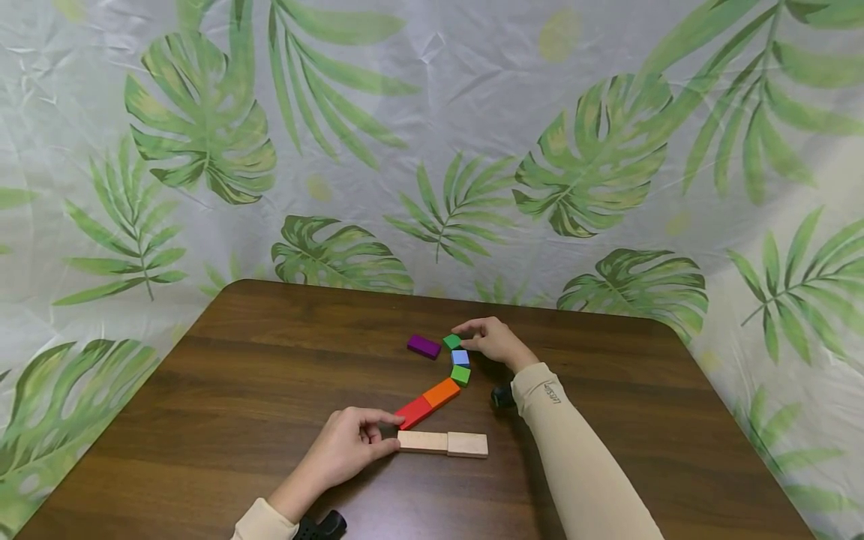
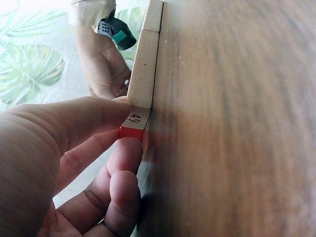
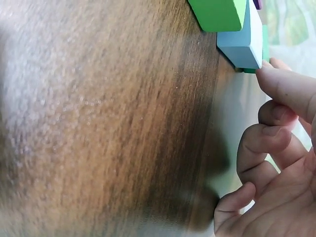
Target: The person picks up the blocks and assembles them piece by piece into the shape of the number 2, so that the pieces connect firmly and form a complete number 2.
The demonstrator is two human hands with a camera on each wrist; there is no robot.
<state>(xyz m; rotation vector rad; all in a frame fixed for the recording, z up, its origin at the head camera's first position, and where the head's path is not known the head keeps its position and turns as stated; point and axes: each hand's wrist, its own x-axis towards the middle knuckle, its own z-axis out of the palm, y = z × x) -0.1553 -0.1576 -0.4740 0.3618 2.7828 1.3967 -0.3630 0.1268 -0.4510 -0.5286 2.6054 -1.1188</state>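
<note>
My left hand [image 1: 347, 446] is at the near ends of a red block [image 1: 414, 412] and a plain wooden block [image 1: 423, 442]; its forefinger touches the red one, its thumb the wooden one. In the left wrist view, a number-marked wooden face [image 2: 135, 118] shows between thumb and fingers. Farther off, my right hand [image 1: 498, 341] pinches a dark green block [image 1: 451, 342], mostly hidden in the right wrist view. Beside it stand a light blue block [image 3: 242, 47] and a light green block [image 3: 219, 14]. An orange block [image 1: 442, 392] links the light green and red ones.
A purple block [image 1: 424, 346] lies left of the dark green one. A second plain wooden block [image 1: 467, 445] continues the wooden row to the right. All rest on a dark wooden table [image 1: 270, 352], with a leaf-patterned cloth [image 1: 459, 112] hanging behind its far edge.
</note>
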